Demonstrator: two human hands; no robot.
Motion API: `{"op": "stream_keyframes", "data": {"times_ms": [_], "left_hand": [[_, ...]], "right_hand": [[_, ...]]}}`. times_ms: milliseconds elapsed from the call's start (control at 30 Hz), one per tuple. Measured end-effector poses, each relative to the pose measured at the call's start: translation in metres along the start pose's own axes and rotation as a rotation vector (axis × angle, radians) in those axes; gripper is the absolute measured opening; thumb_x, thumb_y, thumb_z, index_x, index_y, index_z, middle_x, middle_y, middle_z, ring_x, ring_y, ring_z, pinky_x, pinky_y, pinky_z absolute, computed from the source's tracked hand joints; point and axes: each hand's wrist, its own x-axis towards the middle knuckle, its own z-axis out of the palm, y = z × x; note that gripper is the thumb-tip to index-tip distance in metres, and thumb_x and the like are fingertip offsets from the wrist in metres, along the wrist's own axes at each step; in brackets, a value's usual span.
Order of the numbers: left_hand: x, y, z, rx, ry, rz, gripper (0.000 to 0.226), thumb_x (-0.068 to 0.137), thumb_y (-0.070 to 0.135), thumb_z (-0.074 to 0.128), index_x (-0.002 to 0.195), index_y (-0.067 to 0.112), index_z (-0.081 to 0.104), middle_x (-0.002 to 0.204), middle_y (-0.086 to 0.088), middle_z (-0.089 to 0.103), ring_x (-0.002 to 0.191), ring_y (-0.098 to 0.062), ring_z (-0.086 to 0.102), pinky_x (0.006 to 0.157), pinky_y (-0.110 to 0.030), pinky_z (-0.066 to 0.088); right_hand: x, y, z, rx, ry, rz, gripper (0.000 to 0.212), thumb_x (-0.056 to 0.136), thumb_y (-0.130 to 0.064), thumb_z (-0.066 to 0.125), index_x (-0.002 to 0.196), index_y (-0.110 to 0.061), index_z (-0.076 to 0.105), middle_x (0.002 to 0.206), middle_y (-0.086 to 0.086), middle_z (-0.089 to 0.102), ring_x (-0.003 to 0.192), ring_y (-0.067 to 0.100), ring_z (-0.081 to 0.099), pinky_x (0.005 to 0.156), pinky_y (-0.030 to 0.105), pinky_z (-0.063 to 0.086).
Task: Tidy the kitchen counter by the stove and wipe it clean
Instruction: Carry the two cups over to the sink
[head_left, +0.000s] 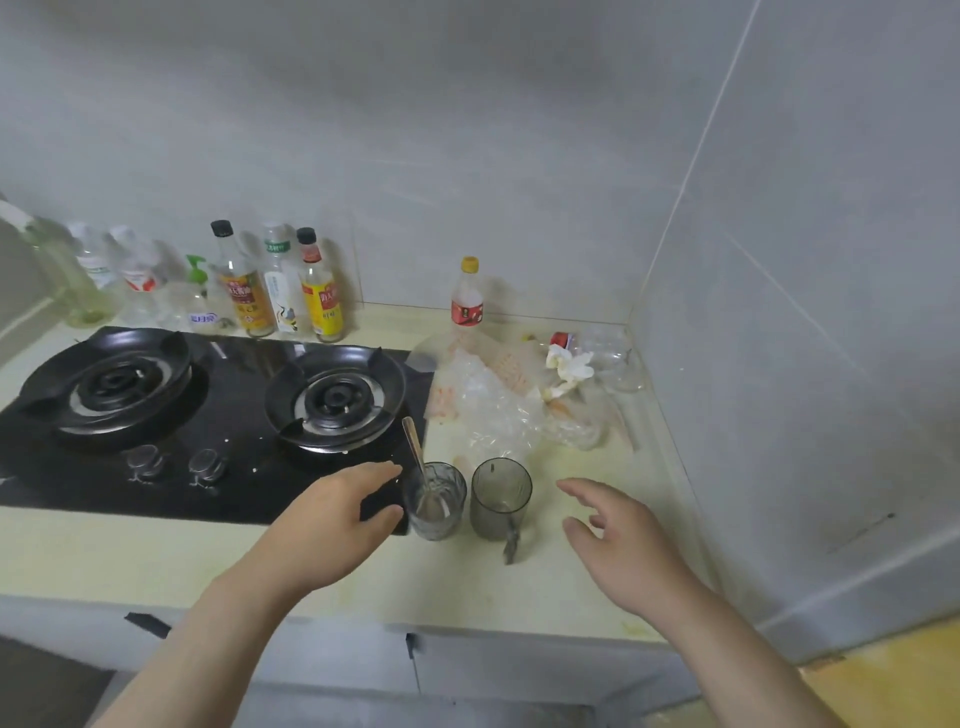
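A clear glass (435, 501) with a metal spoon (415, 451) leaning in it stands on the pale counter (363, 571) at the stove's right edge. Right beside it stands a grey glass mug (500, 498), its handle pointing toward me. My left hand (337, 519) is spread just left of the clear glass, thumb and forefinger close to its side, gripping nothing. My right hand (618, 540) hovers open to the right of the mug, apart from it. Crumpled clear plastic bags (498, 400) and a wad of tissue (569, 366) lie behind the glasses.
A black two-burner gas stove (208, 410) fills the left of the counter. Several sauce and oil bottles (280, 286) line the back wall; one small yellow-capped bottle (467, 293) stands alone behind the bags. Tiled walls close in the back and the right side.
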Motion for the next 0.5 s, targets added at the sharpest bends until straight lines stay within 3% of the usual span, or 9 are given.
{"op": "stream_keyframes", "data": {"times_ms": [200, 500], "left_hand": [[0.036, -0.033, 0.012, 0.042, -0.122, 0.014, 0.057, 0.092, 0.034, 0.060, 0.145, 0.021, 0.043, 0.149, 0.006, 0.043, 0.137, -0.010, 0.040, 0.110, -0.024, 0.034], [0.070, -0.052, 0.038, -0.047, -0.193, -0.032, 0.085, 0.084, 0.038, 0.071, 0.153, 0.017, 0.026, 0.156, 0.000, 0.032, 0.143, -0.012, 0.029, 0.112, -0.021, 0.024]], "right_hand": [[0.028, 0.005, 0.017, -0.157, -0.008, -0.013, 0.047, 0.094, -0.022, 0.057, 0.140, -0.029, 0.048, 0.138, -0.016, 0.048, 0.117, 0.001, 0.045, 0.099, 0.015, 0.033], [0.053, 0.010, 0.040, -0.165, -0.035, 0.090, 0.059, 0.090, -0.028, 0.064, 0.145, -0.024, 0.042, 0.142, -0.011, 0.043, 0.125, 0.012, 0.048, 0.101, 0.021, 0.037]]}}
